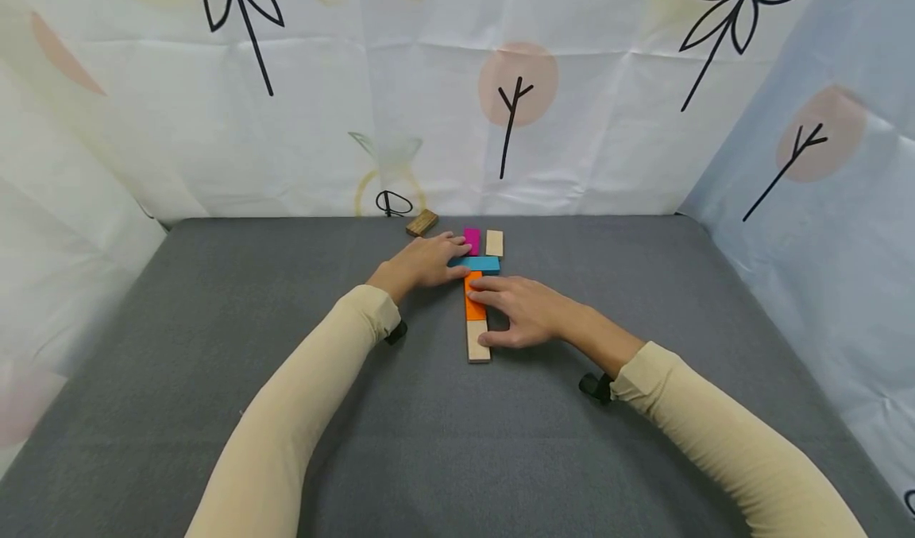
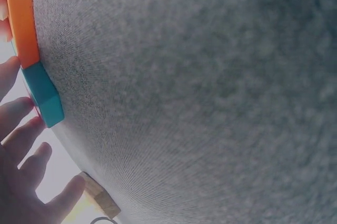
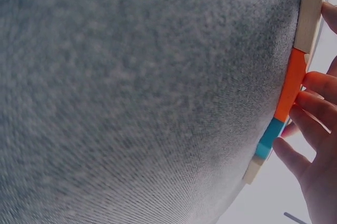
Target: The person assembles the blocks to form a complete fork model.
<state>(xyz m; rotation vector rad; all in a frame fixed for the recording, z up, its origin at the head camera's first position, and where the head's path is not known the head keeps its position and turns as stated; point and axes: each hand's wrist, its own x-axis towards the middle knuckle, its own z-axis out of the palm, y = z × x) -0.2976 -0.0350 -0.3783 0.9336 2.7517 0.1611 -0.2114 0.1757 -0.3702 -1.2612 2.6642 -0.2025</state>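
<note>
Flat wooden blocks lie together on the grey table. A plain pale block (image 1: 476,353) is nearest, end to end with an orange block (image 1: 475,313). Across the far end of the orange one sits a blue block (image 1: 488,265). Beyond it stand a magenta block (image 1: 472,237) and a small pale block (image 1: 495,243), side by side with a gap. My left hand (image 1: 423,261) reaches in from the left, fingers extended at the blue and magenta blocks. From the right, my right hand (image 1: 527,309) rests its fingertips on the orange block, thumb at the near pale block.
A brown wooden block (image 1: 422,222) lies apart at the table's far edge, just beyond my left hand. The grey cloth-covered table (image 1: 457,458) is bordered by a printed white curtain (image 1: 429,85) at the back and on both sides.
</note>
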